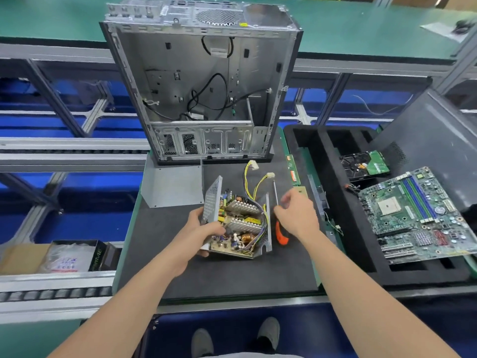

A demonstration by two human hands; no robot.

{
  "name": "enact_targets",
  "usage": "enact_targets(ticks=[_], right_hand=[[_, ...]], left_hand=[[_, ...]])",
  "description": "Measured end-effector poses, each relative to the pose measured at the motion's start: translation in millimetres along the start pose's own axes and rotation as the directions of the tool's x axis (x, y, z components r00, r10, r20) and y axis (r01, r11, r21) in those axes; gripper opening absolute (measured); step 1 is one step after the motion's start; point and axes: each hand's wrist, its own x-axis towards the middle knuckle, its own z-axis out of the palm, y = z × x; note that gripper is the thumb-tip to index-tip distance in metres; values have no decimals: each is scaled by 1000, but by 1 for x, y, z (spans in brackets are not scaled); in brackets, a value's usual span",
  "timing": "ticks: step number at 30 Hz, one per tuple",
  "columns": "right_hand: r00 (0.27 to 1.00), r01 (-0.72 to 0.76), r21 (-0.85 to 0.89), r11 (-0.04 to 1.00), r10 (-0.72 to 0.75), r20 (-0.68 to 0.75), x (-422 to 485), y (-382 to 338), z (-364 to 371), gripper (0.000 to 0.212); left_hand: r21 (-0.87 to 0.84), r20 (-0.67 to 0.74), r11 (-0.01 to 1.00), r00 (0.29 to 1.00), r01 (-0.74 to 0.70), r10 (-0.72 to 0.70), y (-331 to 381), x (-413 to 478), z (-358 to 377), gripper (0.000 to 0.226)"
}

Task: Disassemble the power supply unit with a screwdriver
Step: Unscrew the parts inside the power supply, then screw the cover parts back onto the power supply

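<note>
Left hand (204,228): grasps the power supply (240,223) by its 9 o'clock wall, likely to steady it.
Right hand (296,215): released, over the screwdriver (281,235) lying at 3 o'clock.

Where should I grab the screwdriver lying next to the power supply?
Take the orange handle, the end nearest you, coming from above and the right. The screwdriver lies flat on the mat with its shaft pointing away, and the power supply wall sits close on its left, so there is probably little finger room there.
</note>
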Motion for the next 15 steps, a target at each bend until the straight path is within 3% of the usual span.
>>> enact_targets(ticks=[2,3,6,11,15], right_hand=[[968,-63,-258,964,122,220,3,8,6,51],[952,-64,-303,951,150,269,3,8,9,60],[954,-56,-298,953,138,265,4,4,13,51],[962,-221,111,969,198,189,5,3,0,23],[986,-163,180,970,164,10,0,1,-23,25]], left_hand=[[-3,-6,1000,1000,1,-1,1,2,-1,106],[-3,-8,1000,1000,2,-2,1,3,-2,104],[11,-12,1000,1000,6,-6,3,5,-6,101],[60,-39,998,999,-34,36,14,7,-10,93],[104,-77,993,995,-51,60,25,12,-10,64]])
